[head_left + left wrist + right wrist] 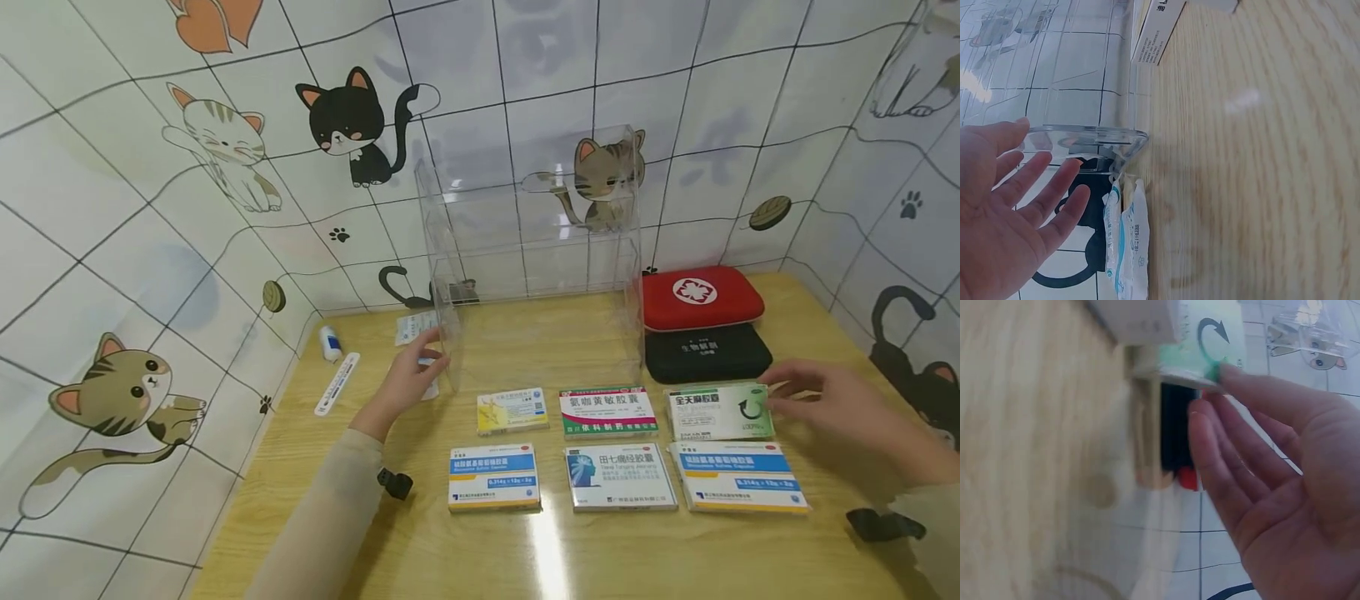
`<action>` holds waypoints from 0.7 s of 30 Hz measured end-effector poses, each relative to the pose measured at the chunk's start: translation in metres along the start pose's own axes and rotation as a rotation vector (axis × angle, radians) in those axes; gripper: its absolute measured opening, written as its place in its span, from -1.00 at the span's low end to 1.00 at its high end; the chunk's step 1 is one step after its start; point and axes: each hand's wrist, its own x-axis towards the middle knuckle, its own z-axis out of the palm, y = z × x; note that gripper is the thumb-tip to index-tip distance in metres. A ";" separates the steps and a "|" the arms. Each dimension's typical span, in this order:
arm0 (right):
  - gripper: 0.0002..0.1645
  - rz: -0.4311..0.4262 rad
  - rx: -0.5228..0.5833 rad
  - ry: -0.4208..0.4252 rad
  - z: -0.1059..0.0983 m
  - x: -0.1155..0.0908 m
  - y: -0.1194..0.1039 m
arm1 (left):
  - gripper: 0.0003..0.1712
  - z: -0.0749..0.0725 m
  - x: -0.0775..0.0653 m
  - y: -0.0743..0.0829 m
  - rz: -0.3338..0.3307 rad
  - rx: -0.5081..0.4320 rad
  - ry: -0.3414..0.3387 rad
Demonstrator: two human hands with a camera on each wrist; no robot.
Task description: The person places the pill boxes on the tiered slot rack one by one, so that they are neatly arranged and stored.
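My left hand [411, 372], fingers spread in the left wrist view, is beside the left wall of a clear plastic rack [450, 333]. White sachets [1127, 240] lie just behind that hand. My right hand [825, 400] is at the right end of a green-and-white medicine box [717, 412]. In the right wrist view the thumb meets the box's green corner, while the other fingers stay off it. Beside that box lie a red-and-green medicine box [607, 412] and a yellow-and-white one [512, 410]. Two blue-and-white boxes [494, 477] and a white box with a head picture [621, 477] form the nearer row.
A red zip case [705, 300] rests on a black case [708, 353] at the back right. On the left lie a small white bottle [330, 343] and a white strip [337, 384]. Cat-patterned walls [510, 50] close in the wooden table [300, 483].
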 end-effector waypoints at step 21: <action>-0.51 -0.152 0.168 0.390 -0.041 0.049 -0.192 | -0.31 0.000 -0.001 0.002 -0.005 -0.048 -0.032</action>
